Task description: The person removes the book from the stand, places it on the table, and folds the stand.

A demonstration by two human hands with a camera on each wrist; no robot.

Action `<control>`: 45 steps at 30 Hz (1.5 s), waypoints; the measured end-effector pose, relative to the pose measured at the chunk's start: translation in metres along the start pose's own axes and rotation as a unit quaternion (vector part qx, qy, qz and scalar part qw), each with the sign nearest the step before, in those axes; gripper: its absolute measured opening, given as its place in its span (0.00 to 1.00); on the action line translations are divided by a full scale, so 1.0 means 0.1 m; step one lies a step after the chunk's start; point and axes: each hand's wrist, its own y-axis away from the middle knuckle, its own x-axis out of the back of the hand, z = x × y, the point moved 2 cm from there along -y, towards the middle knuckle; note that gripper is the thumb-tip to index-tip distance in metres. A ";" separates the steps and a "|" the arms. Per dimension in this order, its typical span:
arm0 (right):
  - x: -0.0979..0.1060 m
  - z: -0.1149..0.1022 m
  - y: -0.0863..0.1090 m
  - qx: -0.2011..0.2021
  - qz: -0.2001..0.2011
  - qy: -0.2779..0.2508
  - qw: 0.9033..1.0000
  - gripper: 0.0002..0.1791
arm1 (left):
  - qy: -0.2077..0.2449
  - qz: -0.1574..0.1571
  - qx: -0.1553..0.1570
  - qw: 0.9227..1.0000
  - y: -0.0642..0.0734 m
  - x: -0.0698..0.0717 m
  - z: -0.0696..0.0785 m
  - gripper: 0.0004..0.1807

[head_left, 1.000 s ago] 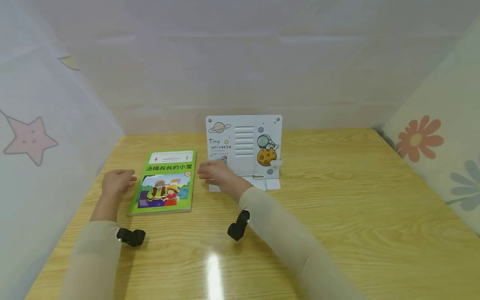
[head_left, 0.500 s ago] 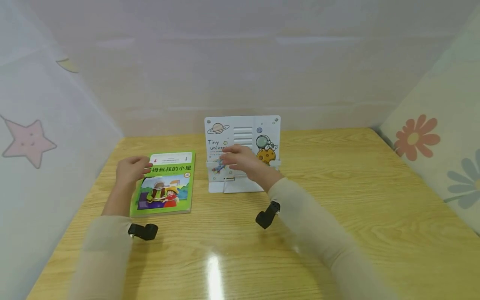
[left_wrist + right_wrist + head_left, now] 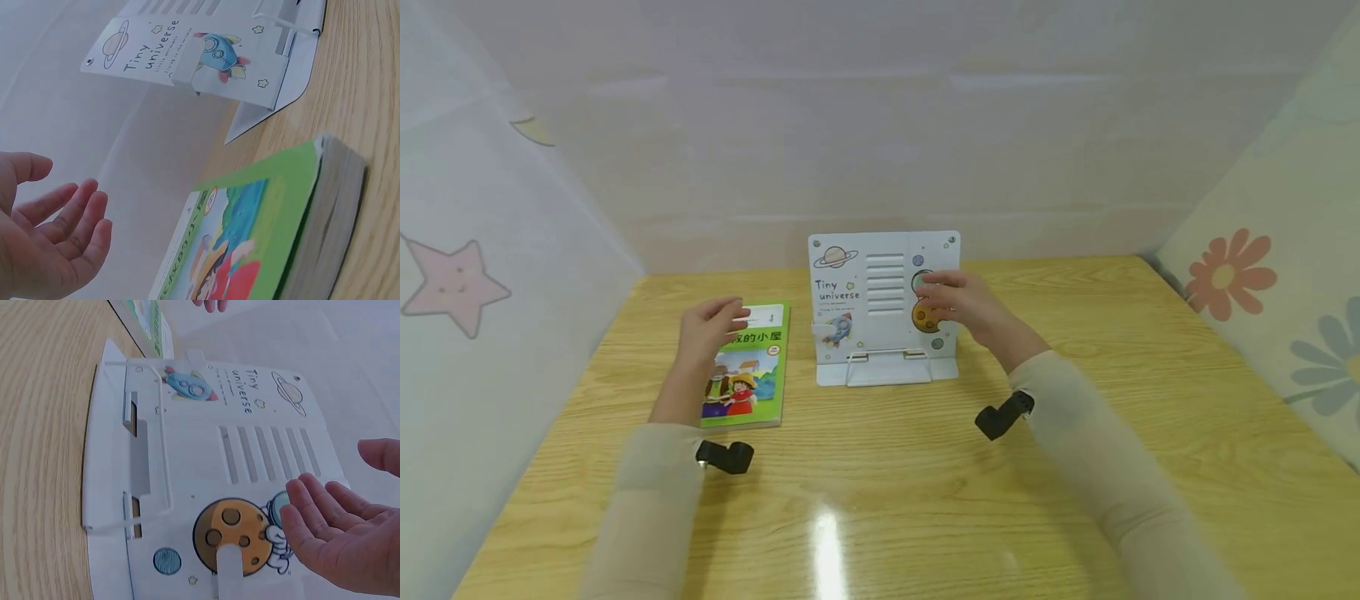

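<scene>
A white book stand (image 3: 887,333) printed with planets, a rocket and an astronaut stands upright at the back middle of the table. To its left a green picture book (image 3: 767,400) lies flat, cover up. Above the book hovers my left hand (image 3: 706,333), fingers loosely bent and holding nothing; it hides part of the cover. My right hand (image 3: 973,304) is in the air before the stand's right side, covering some of the astronaut. The right wrist view shows its relaxed fingers (image 3: 325,512) apart from the panel, with nothing in them.
The wooden table (image 3: 865,467) reaches to a pale cloth backdrop (image 3: 880,150) behind and at both sides. A wire bar (image 3: 889,383) sits at the stand's foot, and a small white side clip (image 3: 187,59) juts from its left edge.
Both hands have moved right: the left from beside the book to over it, the right from the stand's left side across to its right. Book and stand stay in place.
</scene>
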 end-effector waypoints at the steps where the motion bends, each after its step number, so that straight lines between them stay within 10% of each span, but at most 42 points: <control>1: 0.06 0.01 0.01 0.001 0.009 0.000 1.000 0.24 | 0.003 -0.001 -0.002 1.000 -0.02 -0.02 -0.02 0.33; 7: 0.35 0.13 0.07 0.013 0.072 0.000 0.997 0.25 | -0.001 -0.012 -0.011 1.000 0.30 -0.32 0.35 0.25; 16: 0.54 0.34 0.06 0.030 0.159 -0.001 0.987 0.24 | 0.006 -0.032 -0.040 0.999 0.29 -0.66 0.35 0.22; 27: 0.32 0.59 -0.09 0.009 0.108 0.112 0.988 0.25 | -0.035 -0.046 -0.046 0.997 0.29 -0.98 0.25 0.23; 45: 0.17 0.71 -0.15 0.031 0.139 0.187 0.972 0.19 | -0.111 -0.004 -0.072 0.991 0.39 -1.22 0.18 0.20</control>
